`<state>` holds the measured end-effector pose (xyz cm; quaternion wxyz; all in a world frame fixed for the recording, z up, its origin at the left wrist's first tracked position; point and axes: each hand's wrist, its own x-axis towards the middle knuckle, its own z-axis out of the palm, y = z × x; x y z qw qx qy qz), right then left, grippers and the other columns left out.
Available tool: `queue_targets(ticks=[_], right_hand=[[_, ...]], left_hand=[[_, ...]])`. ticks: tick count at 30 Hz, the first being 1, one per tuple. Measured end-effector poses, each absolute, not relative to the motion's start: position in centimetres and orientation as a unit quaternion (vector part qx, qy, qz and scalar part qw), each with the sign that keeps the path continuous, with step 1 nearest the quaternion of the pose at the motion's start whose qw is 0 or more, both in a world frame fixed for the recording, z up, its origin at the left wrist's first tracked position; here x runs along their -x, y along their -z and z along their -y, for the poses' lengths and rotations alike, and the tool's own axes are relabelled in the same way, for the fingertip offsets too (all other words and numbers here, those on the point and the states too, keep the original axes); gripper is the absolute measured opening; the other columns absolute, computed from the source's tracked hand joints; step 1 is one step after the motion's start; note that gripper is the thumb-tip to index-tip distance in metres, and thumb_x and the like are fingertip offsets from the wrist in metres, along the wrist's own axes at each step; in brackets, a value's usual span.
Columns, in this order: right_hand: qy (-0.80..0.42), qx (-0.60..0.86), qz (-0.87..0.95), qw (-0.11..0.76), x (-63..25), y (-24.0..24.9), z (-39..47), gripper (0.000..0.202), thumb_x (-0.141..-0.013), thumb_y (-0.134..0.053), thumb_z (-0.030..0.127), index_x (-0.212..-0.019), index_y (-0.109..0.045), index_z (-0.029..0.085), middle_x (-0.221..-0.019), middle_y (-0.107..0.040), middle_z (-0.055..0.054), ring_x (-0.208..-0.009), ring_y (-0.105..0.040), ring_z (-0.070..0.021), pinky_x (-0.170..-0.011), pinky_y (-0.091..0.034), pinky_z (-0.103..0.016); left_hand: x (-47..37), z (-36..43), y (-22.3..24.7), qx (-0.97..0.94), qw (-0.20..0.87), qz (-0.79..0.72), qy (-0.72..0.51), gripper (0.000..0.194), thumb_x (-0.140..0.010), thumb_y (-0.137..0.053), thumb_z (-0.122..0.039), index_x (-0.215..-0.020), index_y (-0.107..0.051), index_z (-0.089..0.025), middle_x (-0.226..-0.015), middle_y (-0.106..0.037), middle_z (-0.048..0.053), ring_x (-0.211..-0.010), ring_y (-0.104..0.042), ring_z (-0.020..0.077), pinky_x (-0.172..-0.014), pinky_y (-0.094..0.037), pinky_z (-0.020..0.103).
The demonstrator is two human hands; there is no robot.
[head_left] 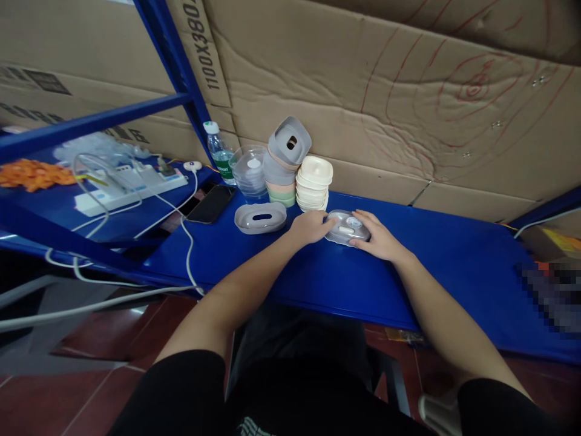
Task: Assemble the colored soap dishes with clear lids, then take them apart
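Observation:
A small oval container with a clear lid (343, 231) lies on the blue tabletop in front of me. A pale bar-shaped piece and a round label show on it. My left hand (310, 227) grips its left end, thumb over the rim. My right hand (379, 237) spans its right end, with fingers at the back and thumb at the front. To the left sits a grey oval tray (260, 226) with a slot in its base. Behind my left hand stand a stack of cream trays (314, 181) and a stack of grey, pink and green trays (281, 172).
Clear plastic cups or lids (249, 175) are nested beside a water bottle (218, 154). A black phone (211, 203) lies near white cables. A power strip (129, 192) and an orange heap (36, 174) rest on the left shelf. Cardboard (345, 85) walls the back.

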<state>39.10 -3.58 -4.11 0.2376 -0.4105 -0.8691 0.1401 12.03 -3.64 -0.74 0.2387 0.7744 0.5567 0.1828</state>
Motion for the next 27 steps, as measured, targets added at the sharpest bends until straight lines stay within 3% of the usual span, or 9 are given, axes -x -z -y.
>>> queue_targets(ticks=[5, 10, 15, 18, 20, 24, 27], right_hand=[[-0.139, 0.420, 0.868, 0.227, -39.1, 4.1, 3.3, 0.103, -0.088, -0.063, 0.081, -0.169, -0.029, 0.027, -0.169, -0.039, -0.019, -0.157, -0.038, -0.0429, -0.126, -0.034, -0.067], [-0.152, 0.438, 0.860, 0.212, -39.3, 4.1, 3.0, 0.109, -0.083, -0.066, 0.083, -0.169, -0.028, 0.029, -0.160, -0.049, -0.018, -0.149, -0.048, -0.0446, -0.121, -0.040, -0.067], [-0.169, 0.467, 0.845, 0.198, -39.5, 3.8, 2.5, 0.122, -0.070, -0.082, 0.079, -0.169, -0.032, 0.028, -0.150, -0.056, -0.018, -0.139, -0.056, -0.0449, -0.118, -0.044, -0.066], [-0.159, 0.477, 0.844, 0.186, -39.6, 3.7, 2.5, 0.125, -0.069, -0.082, 0.081, -0.168, -0.032, 0.024, -0.149, -0.057, -0.020, -0.139, -0.056, -0.0443, -0.117, -0.044, -0.066], [-0.138, 0.471, 0.852, 0.181, -39.5, 3.5, 2.8, 0.127, -0.071, -0.077, 0.085, -0.169, -0.029, 0.020, -0.155, -0.053, -0.022, -0.144, -0.052, -0.0448, -0.119, -0.042, -0.066], [-0.049, 0.432, 0.879, 0.197, -38.8, 2.7, 3.9, 0.133, -0.072, -0.070, 0.091, -0.173, -0.018, 0.022, -0.173, -0.030, -0.023, -0.159, -0.030, -0.0471, -0.127, -0.028, -0.069], [-0.016, 0.403, 0.896, 0.185, -37.8, 2.2, 4.6, 0.120, -0.081, -0.062, 0.089, -0.172, -0.019, 0.025, -0.177, -0.026, -0.018, -0.162, -0.025, -0.0450, -0.129, -0.026, -0.067]], left_hand=[[-11.9, 3.4, 1.3, -0.784, 0.228, -0.545, -0.189, 0.051, -0.104, -0.042, -0.058, -0.098, -0.075, -0.019, -0.089, -0.079, 0.010, -0.093, -0.073, 0.0255, -0.086, -0.053, 0.037], [-11.8, 3.3, 1.5, -0.789, 0.215, -0.546, -0.183, 0.055, -0.105, -0.039, -0.060, -0.089, -0.073, -0.021, -0.090, -0.078, 0.011, -0.094, -0.073, 0.0259, -0.086, -0.052, 0.036], [-11.9, 3.4, 1.3, -0.795, 0.206, -0.545, -0.168, 0.057, -0.106, -0.037, -0.061, -0.089, -0.072, -0.020, -0.092, -0.078, 0.011, -0.097, -0.073, 0.0268, -0.087, -0.051, 0.036], [-11.9, 3.4, 1.3, -0.801, 0.206, -0.539, -0.157, 0.058, -0.106, -0.036, -0.060, -0.090, -0.073, -0.019, -0.092, -0.078, 0.010, -0.095, -0.073, 0.0264, -0.087, -0.051, 0.035], [-11.9, 3.4, 1.3, -0.803, 0.203, -0.540, -0.152, 0.059, -0.107, -0.034, -0.060, -0.092, -0.074, -0.019, -0.092, -0.078, 0.010, -0.096, -0.073, 0.0267, -0.088, -0.051, 0.035], [-12.0, 3.5, 1.2, -0.801, 0.188, -0.551, -0.140, 0.065, -0.109, -0.026, -0.059, -0.093, -0.075, -0.019, -0.096, -0.079, 0.012, -0.103, -0.073, 0.0287, -0.092, -0.051, 0.038], [-12.2, 3.6, 1.3, -0.805, 0.169, -0.554, -0.131, 0.068, -0.110, -0.022, -0.058, -0.096, -0.075, -0.018, -0.105, -0.079, 0.015, -0.110, -0.073, 0.0315, -0.096, -0.051, 0.040]])
